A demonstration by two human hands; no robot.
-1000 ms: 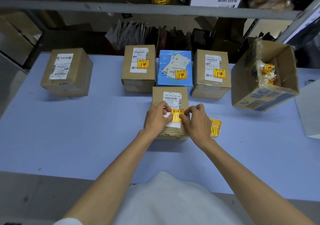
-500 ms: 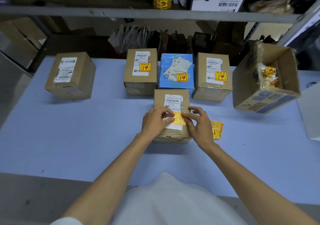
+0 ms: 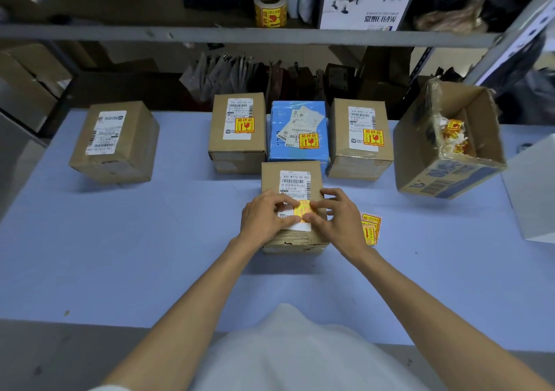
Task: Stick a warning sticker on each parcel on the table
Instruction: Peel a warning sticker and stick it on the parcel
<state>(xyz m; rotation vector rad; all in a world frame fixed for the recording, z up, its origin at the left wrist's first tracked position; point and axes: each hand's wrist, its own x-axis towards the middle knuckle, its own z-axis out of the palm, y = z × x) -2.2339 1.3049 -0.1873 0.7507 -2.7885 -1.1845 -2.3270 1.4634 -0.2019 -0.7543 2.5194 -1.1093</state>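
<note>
A small brown parcel [image 3: 270,177] stands in the middle of the pale blue table [image 3: 150,240], just in front of me. A yellow warning sticker [image 3: 304,210] lies on its top, at the lower edge of the white shipping label. My left hand [image 3: 264,219] presses the sticker's left side with thumb and fingertips. My right hand [image 3: 339,219] presses its right side. Behind stand a brown parcel [image 3: 237,150], a blue parcel [image 3: 297,153] and another brown parcel [image 3: 359,156], each with a yellow sticker. A brown parcel [image 3: 120,147] at the far left shows only a shipping label.
Loose yellow stickers [image 3: 371,228] lie on the table right of my right hand. An open carton [image 3: 450,180] with sticker scraps tilts at the back right. A sticker roll [image 3: 270,9] sits on the shelf above. A white box [image 3: 534,192] is at the right edge.
The sticker, held up above the label by both hands a second ago, now lies flat on the parcel under my fingertips. My view has tilted slightly.
</note>
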